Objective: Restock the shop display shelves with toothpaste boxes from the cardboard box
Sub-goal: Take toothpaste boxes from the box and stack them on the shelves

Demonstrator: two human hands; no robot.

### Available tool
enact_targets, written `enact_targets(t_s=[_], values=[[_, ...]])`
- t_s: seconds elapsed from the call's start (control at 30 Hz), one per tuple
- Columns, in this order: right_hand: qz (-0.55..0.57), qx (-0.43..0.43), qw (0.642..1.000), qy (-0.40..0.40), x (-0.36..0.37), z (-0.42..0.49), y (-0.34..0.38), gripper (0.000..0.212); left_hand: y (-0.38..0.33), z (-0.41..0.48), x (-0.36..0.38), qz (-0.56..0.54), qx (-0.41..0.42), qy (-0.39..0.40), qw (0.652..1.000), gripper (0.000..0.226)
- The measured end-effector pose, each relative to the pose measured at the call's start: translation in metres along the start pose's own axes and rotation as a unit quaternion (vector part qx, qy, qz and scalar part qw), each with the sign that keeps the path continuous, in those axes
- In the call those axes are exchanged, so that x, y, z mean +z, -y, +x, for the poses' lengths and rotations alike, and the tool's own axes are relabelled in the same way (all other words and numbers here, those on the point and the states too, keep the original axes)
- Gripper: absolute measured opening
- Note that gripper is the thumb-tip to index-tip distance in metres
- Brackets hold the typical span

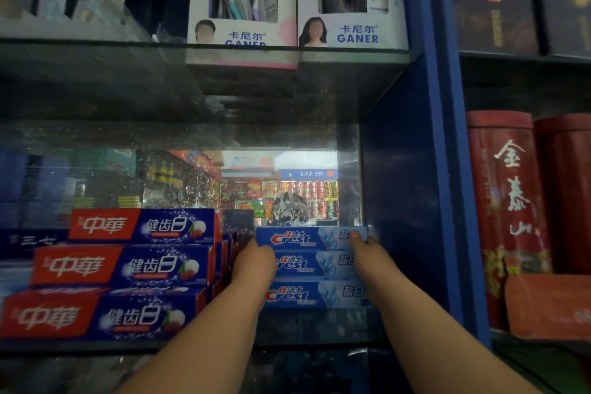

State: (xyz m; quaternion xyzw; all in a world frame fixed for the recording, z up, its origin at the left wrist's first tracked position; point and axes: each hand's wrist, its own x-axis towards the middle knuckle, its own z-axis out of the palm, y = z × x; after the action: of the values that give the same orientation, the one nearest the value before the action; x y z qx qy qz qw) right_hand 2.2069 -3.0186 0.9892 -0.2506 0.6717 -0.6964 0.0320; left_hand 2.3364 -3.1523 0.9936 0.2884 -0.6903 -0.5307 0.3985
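Three blue Crest toothpaste boxes (311, 265) lie stacked on the glass shelf (319, 326), against the blue upright on the right. My left hand (254, 262) is at the stack's left end, fingers curled round the ends of the upper boxes. My right hand (367, 253) is at the right end, thumb on the front of the top box (307, 238), fingers hidden behind. To the left sit stacked red-and-blue toothpaste boxes (128, 265). The cardboard box is out of view.
A blue wooden upright (438, 169) bounds the shelf on the right. Red tins (508, 201) stand beyond it. The glass shelf above carries white toothbrush display boxes (297, 32). A mirror (256, 189) behind the toothpaste reflects the shop.
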Motion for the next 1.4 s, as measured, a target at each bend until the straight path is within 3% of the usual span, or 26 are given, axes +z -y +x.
enact_targets(t_s=[0.17, 0.57, 0.77, 0.97, 1.2, 1.4], values=[[0.013, 0.005, 1.0, 0.022, -0.002, -0.003, 0.003, 0.023, 0.004, 0.001, 0.0, -0.015, -0.017, 0.005, 1.0, 0.02], [-0.026, 0.01, 1.0, 0.007, 0.0, -0.01, 0.006, 0.044, 0.002, -0.004, 0.0, 0.019, 0.002, -0.004, 1.0, 0.023], [-0.133, -0.074, 0.988, -0.041, 0.003, -0.026, 0.014, 0.045, -0.003, -0.018, 0.0, 0.096, 0.087, -0.026, 0.991, 0.044], [-0.239, -0.128, 0.959, -0.083, 0.015, -0.049, 0.019, 0.052, -0.011, -0.044, 0.001, 0.232, 0.198, -0.032, 0.952, 0.057], [-0.274, -0.141, 0.95, -0.045, 0.033, -0.102, 0.01, 0.058, -0.004, -0.076, -0.007, 0.18, 0.199, 0.079, 0.96, 0.058], [-0.257, -0.177, 0.95, -0.004, 0.05, -0.135, 0.022, 0.043, 0.003, -0.104, -0.044, 0.131, 0.209, 0.082, 0.966, 0.053]])
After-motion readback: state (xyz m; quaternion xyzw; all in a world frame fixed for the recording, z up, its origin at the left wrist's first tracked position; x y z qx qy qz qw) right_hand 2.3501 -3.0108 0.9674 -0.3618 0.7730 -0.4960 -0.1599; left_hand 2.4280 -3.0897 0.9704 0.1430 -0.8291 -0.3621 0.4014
